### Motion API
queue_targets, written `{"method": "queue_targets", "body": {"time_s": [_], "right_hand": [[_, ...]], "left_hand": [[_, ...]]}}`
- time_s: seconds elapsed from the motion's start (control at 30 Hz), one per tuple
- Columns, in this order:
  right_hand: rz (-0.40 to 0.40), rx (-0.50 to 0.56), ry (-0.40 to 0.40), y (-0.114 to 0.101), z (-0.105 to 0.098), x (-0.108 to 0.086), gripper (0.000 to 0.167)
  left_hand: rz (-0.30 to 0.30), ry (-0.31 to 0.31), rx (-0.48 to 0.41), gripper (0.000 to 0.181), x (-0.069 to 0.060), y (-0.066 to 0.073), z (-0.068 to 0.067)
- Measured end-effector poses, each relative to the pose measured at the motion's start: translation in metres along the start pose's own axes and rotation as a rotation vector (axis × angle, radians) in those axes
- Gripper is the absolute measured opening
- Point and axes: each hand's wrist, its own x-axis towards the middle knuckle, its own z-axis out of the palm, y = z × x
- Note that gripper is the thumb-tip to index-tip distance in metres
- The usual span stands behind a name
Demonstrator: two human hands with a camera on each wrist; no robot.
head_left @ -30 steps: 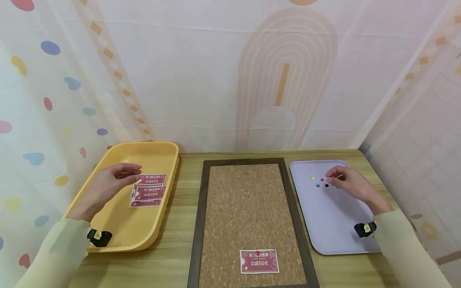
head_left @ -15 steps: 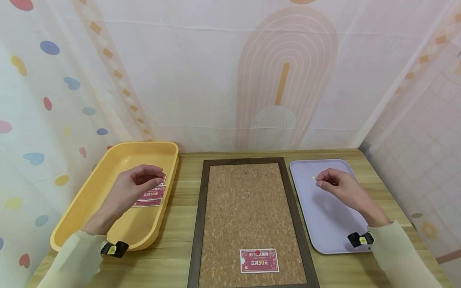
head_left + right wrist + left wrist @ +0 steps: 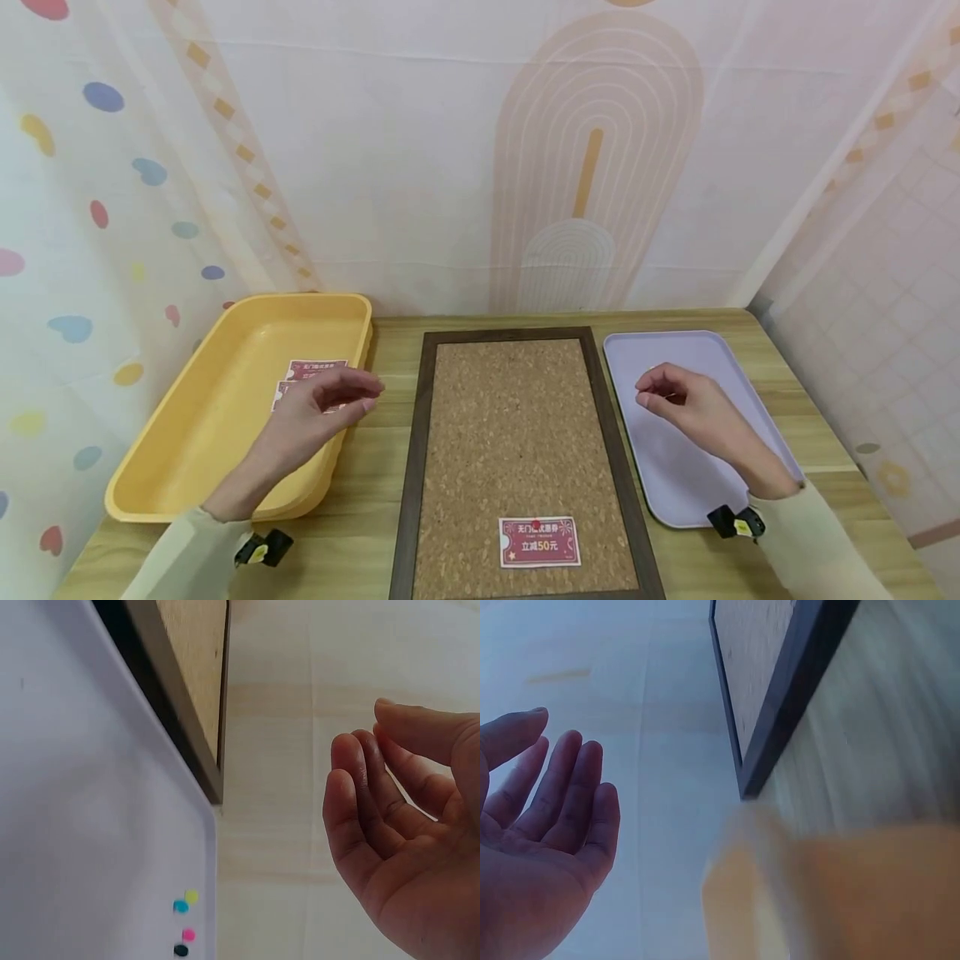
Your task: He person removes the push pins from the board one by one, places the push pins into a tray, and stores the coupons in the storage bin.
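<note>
My left hand (image 3: 296, 429) hovers over the right rim of the yellow tray (image 3: 180, 417), fingers loosely bent and holding nothing. Partly hidden behind it lie several red coupons (image 3: 309, 367). Over the lilac tray (image 3: 716, 492), my right hand (image 3: 701, 412) hangs with relaxed, curved fingers; nothing shows between thumb and fingertips. Several small coloured pins (image 3: 188, 935) lie in that tray in the right wrist view, but the hand hides them in the head view. Between the hands lies a framed corkboard (image 3: 517, 433), with one coupon (image 3: 540, 550) under a red pin (image 3: 536, 525) near its front edge.
All three pieces rest on a wooden table (image 3: 382, 467). A patterned curtain (image 3: 420, 167) closes off the back and both sides. The yellow tray's raised wall stands near my left hand.
My left hand has moved right and toward me from above the coupons to the yellow tray's rim. My right hand has shifted left and slightly nearer, covering the pins in the head view.
</note>
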Motion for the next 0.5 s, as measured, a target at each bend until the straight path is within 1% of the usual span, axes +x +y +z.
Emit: {"method": "queue_targets", "body": {"time_s": [0.1,0.27,0.4,0.5], "right_hand": [[-0.031,0.004,-0.003,-0.005,0.007,-0.002,0.006],[-0.079,0.03,-0.031,-0.013,0.017,-0.006,0.007],[-0.102,0.05,-0.063,-0.021,0.025,-0.008,0.006],[-0.115,0.073,-0.08,-0.026,0.032,-0.01,0.005]], "left_hand": [[-0.027,-0.025,-0.016,0.021,-0.003,0.007,0.011],[0.001,-0.054,-0.069,0.022,-0.006,0.014,0.03],[0.002,-0.081,-0.092,0.027,-0.01,0.016,0.042],[-0.001,-0.11,-0.1,0.029,-0.012,0.015,0.05]]}}
